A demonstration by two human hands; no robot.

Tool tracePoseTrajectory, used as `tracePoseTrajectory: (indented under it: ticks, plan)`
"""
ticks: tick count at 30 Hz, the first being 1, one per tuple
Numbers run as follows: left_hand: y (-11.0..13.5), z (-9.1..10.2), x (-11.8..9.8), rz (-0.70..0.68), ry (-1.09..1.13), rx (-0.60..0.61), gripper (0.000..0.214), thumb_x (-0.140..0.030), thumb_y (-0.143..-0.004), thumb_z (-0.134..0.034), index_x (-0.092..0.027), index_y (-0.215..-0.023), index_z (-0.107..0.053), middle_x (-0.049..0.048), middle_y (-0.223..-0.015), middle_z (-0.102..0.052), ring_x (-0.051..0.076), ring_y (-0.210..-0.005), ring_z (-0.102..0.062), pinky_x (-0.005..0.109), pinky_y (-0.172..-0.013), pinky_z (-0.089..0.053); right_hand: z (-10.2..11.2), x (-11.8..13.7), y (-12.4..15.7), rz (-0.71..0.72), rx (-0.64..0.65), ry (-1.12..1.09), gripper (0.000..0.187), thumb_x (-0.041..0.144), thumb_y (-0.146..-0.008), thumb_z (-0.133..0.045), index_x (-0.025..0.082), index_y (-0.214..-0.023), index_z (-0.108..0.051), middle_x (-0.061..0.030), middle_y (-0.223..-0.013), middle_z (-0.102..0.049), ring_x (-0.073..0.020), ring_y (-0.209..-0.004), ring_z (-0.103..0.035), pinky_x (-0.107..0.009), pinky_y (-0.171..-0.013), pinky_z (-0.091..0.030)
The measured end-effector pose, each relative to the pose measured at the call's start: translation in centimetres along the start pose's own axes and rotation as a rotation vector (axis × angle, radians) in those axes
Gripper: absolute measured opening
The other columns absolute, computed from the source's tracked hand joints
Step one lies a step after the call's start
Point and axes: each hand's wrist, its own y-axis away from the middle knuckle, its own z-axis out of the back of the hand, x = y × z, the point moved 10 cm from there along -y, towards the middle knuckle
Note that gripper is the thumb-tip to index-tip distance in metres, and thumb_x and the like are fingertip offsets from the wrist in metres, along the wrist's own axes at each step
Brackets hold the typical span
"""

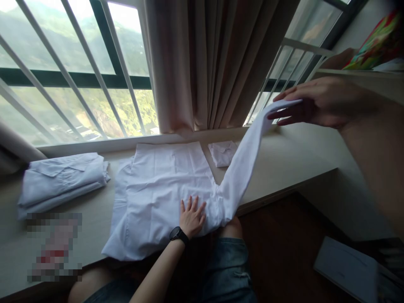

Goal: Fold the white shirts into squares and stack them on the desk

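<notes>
A white long-sleeved garment (164, 181), which looks like a shirt or coat, lies spread on the pale ledge (284, 164) in front of me. My left hand (191, 218), with a black watch at its wrist, rests flat on the cloth, fingers spread. Up at the right, my right hand (311, 103) grips the end of one sleeve between thumb and fingers. That sleeve (244, 166) stretches slanting from the garment's shoulder up to the hand. Beyond it sits a small folded white cloth (221, 152).
At the left lies a folded stack of white clothing (63, 176), with a blurred-out item (55, 248) below it. A barred window (78, 75) and brown curtains (208, 63) stand behind the ledge. A grey flat box-like object (345, 267) is low at the right.
</notes>
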Motion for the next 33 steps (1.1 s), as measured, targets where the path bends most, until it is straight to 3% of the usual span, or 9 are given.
tracePoseTrajectory:
  ticks: [3, 5, 14, 17, 20, 25, 28, 30, 33]
  plan:
    - [0.0, 0.6, 0.5, 0.0, 0.017, -0.004, 0.053, -0.05, -0.095, -0.048, -0.037, -0.146, -0.047, 0.0048, -0.159, -0.036, 0.037, -0.148, -0.024, 0.066, -0.116, -0.014, -9.4, -1.9, 2.7, -0.275, 0.37, 0.1, 0.034, -0.003, -0.093, -0.04, -0.004, -0.121, -0.06, -0.021, -0.128, -0.063, -0.0424, -0.12, -0.055, -0.044, -0.078, -0.056]
    - [-0.1, 1.4, 1.6, 0.003, 0.031, -0.023, 0.053, -0.048, -0.095, -0.046, -0.034, -0.147, -0.047, 0.0061, -0.157, -0.04, 0.035, -0.145, -0.03, 0.061, -0.117, -0.02, -13.9, -3.2, 2.8, -0.327, 0.458, 0.058, 0.04, -0.007, -0.091, -0.036, -0.005, -0.126, -0.057, -0.019, -0.128, -0.062, -0.0402, -0.121, -0.054, -0.043, -0.08, -0.054]
    - [0.6, 2.4, 6.0, -0.004, 0.009, -0.045, 0.054, -0.043, -0.098, -0.044, -0.032, -0.15, -0.042, 0.0036, -0.16, -0.035, 0.031, -0.15, -0.022, 0.057, -0.122, -0.014, -29.0, -15.0, -8.0, -0.214, 0.44, 0.335, 0.016, 0.003, -0.091, -0.057, 0.001, -0.106, -0.063, -0.0025, -0.09, -0.073, -0.0178, -0.096, -0.073, -0.033, -0.075, -0.06]
    - [0.6, 2.3, 6.0, -0.006, 0.029, -0.043, 0.054, -0.043, -0.097, -0.045, -0.033, -0.15, -0.042, 0.0028, -0.16, -0.034, 0.031, -0.151, -0.021, 0.057, -0.122, -0.015, -34.3, -19.1, -11.1, -0.113, 0.534, 0.52, 0.018, 0.006, -0.08, -0.074, 0.005, -0.095, -0.065, -0.0053, -0.081, -0.074, -0.0152, -0.074, -0.074, -0.027, -0.07, -0.063]
    - [0.4, 2.5, 6.2, 0.002, 0.054, -0.035, 0.056, -0.043, -0.096, -0.047, -0.033, -0.151, -0.041, 0.0023, -0.161, -0.032, 0.031, -0.151, -0.02, 0.058, -0.122, -0.016, -38.7, -24.0, -12.4, -0.106, 0.626, 0.71, 0.01, 0.005, -0.079, -0.071, 0.008, -0.086, -0.066, -0.0071, -0.077, -0.074, -0.0146, -0.061, -0.071, -0.026, -0.064, -0.062]
    - [0.0, 3.3, 6.2, 0.026, 0.101, -0.017, 0.055, -0.043, -0.093, -0.051, -0.032, -0.146, -0.046, 0.0017, -0.157, -0.039, 0.03, -0.151, -0.021, 0.055, -0.124, -0.015, -42.4, -33.1, -11.3, -0.273, 0.735, 0.82, 0.006, 0.007, -0.082, -0.066, 0.008, -0.088, -0.067, -0.0057, -0.075, -0.072, -0.0127, -0.056, -0.067, -0.029, -0.066, -0.059]
    - [-0.3, 3.9, 6.2, 0.049, 0.14, -0.017, 0.054, -0.041, -0.091, -0.054, -0.033, -0.144, -0.047, 0.0006, -0.152, -0.045, 0.03, -0.15, -0.023, 0.055, -0.125, -0.014, -43.5, -36.6, -8.9, -0.31, 0.923, 0.738, 0.029, 0.013, -0.081, -0.071, 0.01, -0.109, -0.064, -0.0068, -0.09, -0.074, -0.0117, -0.061, -0.068, -0.028, -0.069, -0.058]
    - [-0.4, 4.0, 6.2, 0.057, 0.166, -0.021, 0.053, -0.039, -0.09, -0.055, -0.032, -0.143, -0.048, 0.0012, -0.15, -0.047, 0.03, -0.149, -0.025, 0.055, -0.125, -0.014, -42.7, -37.0, -8.0, -0.216, 0.961, 0.702, 0.045, 0.018, -0.084, -0.068, 0.009, -0.126, -0.056, -0.0061, -0.102, -0.073, -0.0073, -0.066, -0.067, -0.023, -0.072, -0.054]
    - [-0.4, 4.0, 6.3, 0.071, 0.207, -0.044, 0.053, -0.036, -0.089, -0.056, -0.026, -0.14, -0.049, 0.005, -0.146, -0.051, 0.03, -0.148, -0.027, 0.054, -0.125, -0.015, -37.5, -35.1, -6.8, 0.088, 0.776, 0.844, 0.042, 0.024, -0.092, -0.05, -0.001, -0.125, -0.056, -0.0024, -0.097, -0.071, -0.0031, -0.076, -0.064, -0.017, -0.08, -0.045]
